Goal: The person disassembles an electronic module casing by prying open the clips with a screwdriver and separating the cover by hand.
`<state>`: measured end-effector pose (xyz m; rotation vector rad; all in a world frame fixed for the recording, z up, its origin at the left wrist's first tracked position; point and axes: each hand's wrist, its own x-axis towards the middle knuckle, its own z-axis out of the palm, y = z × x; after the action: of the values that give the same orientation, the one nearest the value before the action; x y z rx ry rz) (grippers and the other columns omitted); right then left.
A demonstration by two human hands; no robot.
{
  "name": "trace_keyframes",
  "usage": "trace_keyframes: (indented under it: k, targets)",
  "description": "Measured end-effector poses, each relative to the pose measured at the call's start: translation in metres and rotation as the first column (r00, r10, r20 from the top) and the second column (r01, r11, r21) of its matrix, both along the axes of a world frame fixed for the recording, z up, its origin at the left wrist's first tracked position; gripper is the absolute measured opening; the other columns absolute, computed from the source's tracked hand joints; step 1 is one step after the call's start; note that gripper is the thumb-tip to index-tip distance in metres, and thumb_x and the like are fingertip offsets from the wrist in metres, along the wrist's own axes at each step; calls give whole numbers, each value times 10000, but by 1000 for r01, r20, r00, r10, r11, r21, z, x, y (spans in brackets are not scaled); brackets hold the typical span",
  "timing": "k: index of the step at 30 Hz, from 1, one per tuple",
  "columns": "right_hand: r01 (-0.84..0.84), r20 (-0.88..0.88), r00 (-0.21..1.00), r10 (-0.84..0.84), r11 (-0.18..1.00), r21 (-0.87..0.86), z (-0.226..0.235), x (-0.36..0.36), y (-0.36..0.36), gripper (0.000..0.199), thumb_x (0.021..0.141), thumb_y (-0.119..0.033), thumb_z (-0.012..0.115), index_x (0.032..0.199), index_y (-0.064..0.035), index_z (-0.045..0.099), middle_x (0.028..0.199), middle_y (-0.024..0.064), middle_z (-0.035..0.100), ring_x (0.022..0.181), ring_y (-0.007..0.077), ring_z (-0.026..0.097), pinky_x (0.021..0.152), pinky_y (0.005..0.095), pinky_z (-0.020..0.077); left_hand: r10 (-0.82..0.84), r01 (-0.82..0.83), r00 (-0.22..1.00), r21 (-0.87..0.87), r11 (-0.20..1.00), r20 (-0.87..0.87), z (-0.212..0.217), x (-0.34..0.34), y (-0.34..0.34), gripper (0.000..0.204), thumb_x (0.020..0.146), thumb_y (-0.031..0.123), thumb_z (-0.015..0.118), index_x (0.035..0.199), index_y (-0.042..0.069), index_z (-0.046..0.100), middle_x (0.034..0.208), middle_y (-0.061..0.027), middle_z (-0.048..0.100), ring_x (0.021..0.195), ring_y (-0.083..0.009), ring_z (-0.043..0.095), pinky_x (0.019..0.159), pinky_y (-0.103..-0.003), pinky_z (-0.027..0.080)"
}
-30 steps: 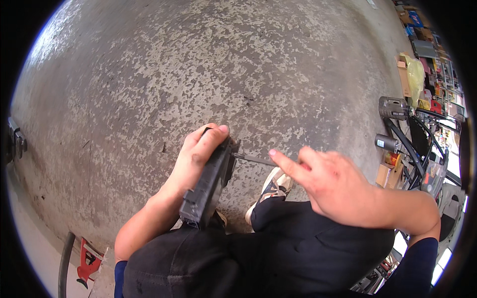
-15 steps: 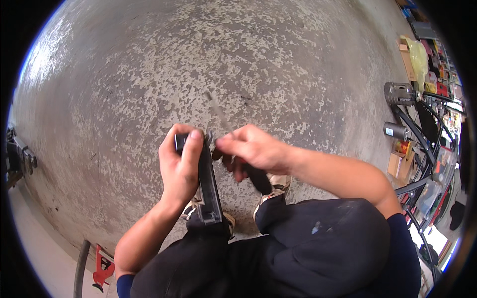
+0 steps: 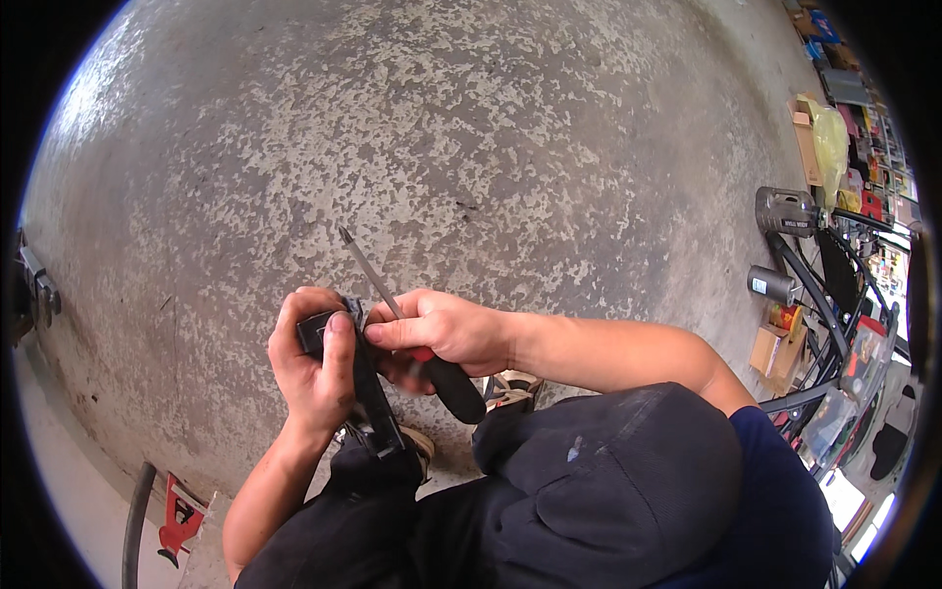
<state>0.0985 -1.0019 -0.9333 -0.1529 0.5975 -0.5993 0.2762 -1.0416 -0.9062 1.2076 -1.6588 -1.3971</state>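
My left hand [image 3: 312, 368] is closed around the upper end of a long black channel-shaped part [image 3: 375, 417], its thumb pressed on a block-like piece at the top. The part slants down toward my left knee. Close against its right side, my right hand [image 3: 451, 332] grips a screwdriver [image 3: 457, 391] with a black and red handle. The metal shaft passes up and left over the fingers, and its tip points away from the part, over the floor. My right thumb and forefinger meet at the part's edge; anything small between them is hidden.
Worn, patchy concrete floor [image 3: 392, 128] spreads ahead. On the right are a black tubular frame [image 3: 824, 309], a grey jug [image 3: 785, 211], a dark cylinder [image 3: 772, 285], cardboard boxes [image 3: 778, 351] and a yellow bag [image 3: 829, 142]. A red metal stand [image 3: 180, 520] and dark pipe [image 3: 138, 525] are lower left.
Both hands and the black part have shifted left and lower in view. My right hand has come up against the part, and the screwdriver, blurred before, now leans further left.
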Motion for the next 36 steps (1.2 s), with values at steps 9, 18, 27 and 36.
trace_keyframes:
  k: [9, 18, 27, 36]
  targets:
    - [140, -261, 941, -216, 949, -283, 6, -7, 4, 79, 933, -95, 624, 894, -49, 572, 699, -1, 567, 610, 75, 550, 535, 246, 456, 23, -25, 999, 46, 999, 28, -6, -15, 1, 184, 953, 186, 532, 898, 11, 538, 875, -43, 557, 802, -114, 488, 748, -268, 409]
    - [-537, -419, 338, -843, 193, -821, -23, -17, 6, 223, 759, -121, 704, 944, -99, 582, 712, 34, 617, 652, 215, 659, 565, 357, 530, 154, -174, 984, 613, 770, 87, -34, -18, -6, 324, 965, 360, 523, 850, 68, 603, 714, -30, 589, 619, -133, 541, 586, -269, 451]
    - [-525, -963, -41, -265, 826, -205, -106, -77, -20, 234, 898, -250, 606, 930, -31, 683, 770, 152, 701, 718, 310, 692, 668, 419, 547, 530, 155, 824, 979, 133, -202, -43, -1, -8, 373, 924, 455, 521, 836, 106, 616, 723, -49, 636, 698, -218, 622, 695, -383, 516]
    - [-434, -955, -189, -230, 892, -129, -104, -103, 23, 272, 902, -290, 621, 977, -33, 670, 826, 169, 700, 803, 356, 687, 753, 462, 538, 595, 331, 706, 922, 203, -384, -42, 9, -8, 323, 902, 420, 579, 969, 109, 635, 964, -102, 693, 863, -275, 659, 810, -430, 543]
